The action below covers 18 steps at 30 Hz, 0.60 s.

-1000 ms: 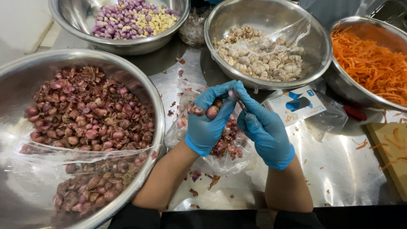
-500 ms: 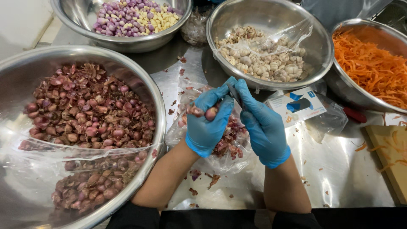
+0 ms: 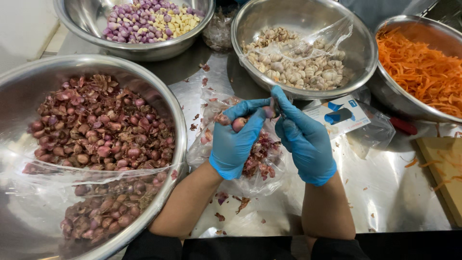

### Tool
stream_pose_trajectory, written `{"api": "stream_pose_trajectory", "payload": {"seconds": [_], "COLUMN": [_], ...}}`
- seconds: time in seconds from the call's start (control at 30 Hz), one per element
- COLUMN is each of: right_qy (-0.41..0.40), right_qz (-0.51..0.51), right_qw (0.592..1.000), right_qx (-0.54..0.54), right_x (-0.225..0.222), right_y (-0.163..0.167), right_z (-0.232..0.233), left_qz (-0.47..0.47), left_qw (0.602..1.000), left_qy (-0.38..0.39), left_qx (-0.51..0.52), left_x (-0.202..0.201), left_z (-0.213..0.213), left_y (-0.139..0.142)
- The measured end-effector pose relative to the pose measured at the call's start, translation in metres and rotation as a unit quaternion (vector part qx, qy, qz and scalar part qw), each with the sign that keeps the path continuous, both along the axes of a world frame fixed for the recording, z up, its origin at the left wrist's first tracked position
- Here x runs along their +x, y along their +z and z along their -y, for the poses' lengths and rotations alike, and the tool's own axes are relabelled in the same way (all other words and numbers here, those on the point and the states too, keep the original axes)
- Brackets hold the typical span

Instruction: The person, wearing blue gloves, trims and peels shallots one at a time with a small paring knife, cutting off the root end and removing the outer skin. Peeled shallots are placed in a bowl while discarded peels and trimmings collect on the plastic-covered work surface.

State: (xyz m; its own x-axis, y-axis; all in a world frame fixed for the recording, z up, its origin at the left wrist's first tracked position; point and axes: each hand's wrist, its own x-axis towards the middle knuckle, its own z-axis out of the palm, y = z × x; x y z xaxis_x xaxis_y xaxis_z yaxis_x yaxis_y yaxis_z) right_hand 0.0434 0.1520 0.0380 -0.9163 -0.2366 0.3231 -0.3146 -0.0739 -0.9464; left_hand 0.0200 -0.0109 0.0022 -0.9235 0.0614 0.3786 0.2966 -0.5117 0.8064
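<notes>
Gripping a small, round, reddish shallot [image 3: 239, 124] in curled fingers, the left hand [image 3: 236, 139] wears a smooth blue glove and closes around the bulb over the middle of the desk [image 3: 385, 192]. The right hand [image 3: 303, 139], gloved the same way, pinches at the top of a second bulb beside the left fingertips; a small blade may sit in that pinch, but the view is too poor to confirm it. Below both hands lies a crinkled clear plastic bag [image 3: 260, 178] holding papery red-brown peels. The desk surface is polished sheet metal, scattered with dry skin flakes. To the left, a large round steel bowl [image 3: 178, 125] holds unpeeled shallots under loose plastic film. Behind it, a second steel bowl [image 3: 144, 48] contains glossy purple peeled bulbs and pale cloves. A third bowl [image 3: 356, 67] holds knobbly garlic heads. A fourth bowl [image 3: 385, 91] holds thin orange carrot shreds.
</notes>
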Motion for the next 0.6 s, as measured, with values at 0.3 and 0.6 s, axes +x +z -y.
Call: {"api": "stream_pose_trajectory", "payload": {"seconds": [0.3, 0.6], "right_qy": [-0.102, -0.103], "right_qz": [-0.190, -0.237], "right_qw": [0.954, 0.945], "right_qx": [0.207, 0.203], "right_x": [0.004, 0.000], "right_y": [0.001, -0.005], "right_z": [0.024, 0.024], "left_qz": [0.066, -0.030], "left_qw": [0.995, 0.999], "left_qy": [0.006, 0.028], "left_qx": [0.072, -0.011], "left_x": [0.003, 0.001], "left_z": [-0.003, 0.000], "left_y": [0.005, 0.000]}}
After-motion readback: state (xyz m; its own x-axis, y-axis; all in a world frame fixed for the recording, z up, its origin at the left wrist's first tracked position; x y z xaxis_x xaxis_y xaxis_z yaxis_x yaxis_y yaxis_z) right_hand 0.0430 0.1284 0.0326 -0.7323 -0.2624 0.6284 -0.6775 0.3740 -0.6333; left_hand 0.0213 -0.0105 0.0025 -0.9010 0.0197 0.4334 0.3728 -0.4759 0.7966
